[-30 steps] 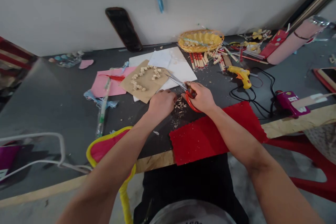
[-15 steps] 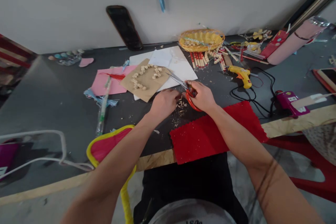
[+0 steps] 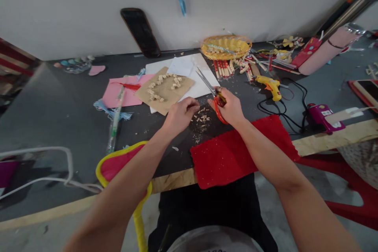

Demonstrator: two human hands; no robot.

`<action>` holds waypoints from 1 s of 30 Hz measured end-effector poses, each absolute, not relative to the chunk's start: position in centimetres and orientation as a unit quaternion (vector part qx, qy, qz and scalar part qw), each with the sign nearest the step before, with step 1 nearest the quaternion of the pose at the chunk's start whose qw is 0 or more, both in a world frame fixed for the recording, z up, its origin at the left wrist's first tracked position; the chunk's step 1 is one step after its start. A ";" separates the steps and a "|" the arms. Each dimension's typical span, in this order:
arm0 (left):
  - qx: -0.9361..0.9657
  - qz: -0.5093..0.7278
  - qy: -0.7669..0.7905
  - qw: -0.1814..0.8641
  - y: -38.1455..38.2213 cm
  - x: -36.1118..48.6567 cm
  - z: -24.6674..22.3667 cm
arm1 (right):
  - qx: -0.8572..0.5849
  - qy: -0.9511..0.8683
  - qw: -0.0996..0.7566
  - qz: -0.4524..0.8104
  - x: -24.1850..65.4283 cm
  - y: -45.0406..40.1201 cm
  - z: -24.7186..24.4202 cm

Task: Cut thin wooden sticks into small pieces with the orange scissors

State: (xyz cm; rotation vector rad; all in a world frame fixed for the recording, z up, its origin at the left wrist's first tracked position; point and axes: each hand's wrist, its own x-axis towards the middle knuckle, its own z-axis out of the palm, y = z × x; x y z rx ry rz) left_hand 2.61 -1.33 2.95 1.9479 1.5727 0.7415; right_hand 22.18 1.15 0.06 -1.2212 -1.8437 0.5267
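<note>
My right hand (image 3: 232,106) grips a pair of scissors (image 3: 207,82) by red handles, the blades pointing away and up to the left. Left of it, my left hand (image 3: 181,114) is closed with thumb and fingertips together; whatever is between them is too small to make out. Small cut wooden pieces (image 3: 202,118) lie scattered on the dark tabletop between both hands. Beyond my left hand, a brown card (image 3: 165,96) carries a curved row of little pale stick clusters (image 3: 156,96). White sheets (image 3: 203,63) lie under and behind the card.
A red felt cloth (image 3: 224,161) lies at the front edge. Toward the back are a yellow basket (image 3: 226,43), red-and-cream sticks (image 3: 223,69), a yellow glue gun (image 3: 270,86) and a pink bottle (image 3: 329,53). A phone (image 3: 141,33) leans on the wall. Pink paper (image 3: 130,100) lies left.
My hands have moved apart: the left slid slightly left, the right slightly right. The scissors came away from beside my left hand, uncovering more of the cut pieces.
</note>
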 end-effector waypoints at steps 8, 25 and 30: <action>0.439 0.512 0.475 0.565 -1.7 0.8 1.3 | -0.426 -0.792 0.390 0.198 21.7 -0.2 0.9; 0.461 0.534 0.412 0.577 -1.7 0.1 0.8 | -0.394 -0.866 0.275 0.139 21.1 -1.0 1.2; 0.481 0.519 0.421 0.568 -2.0 0.1 0.6 | -0.398 -0.863 0.273 0.147 20.9 -1.4 1.4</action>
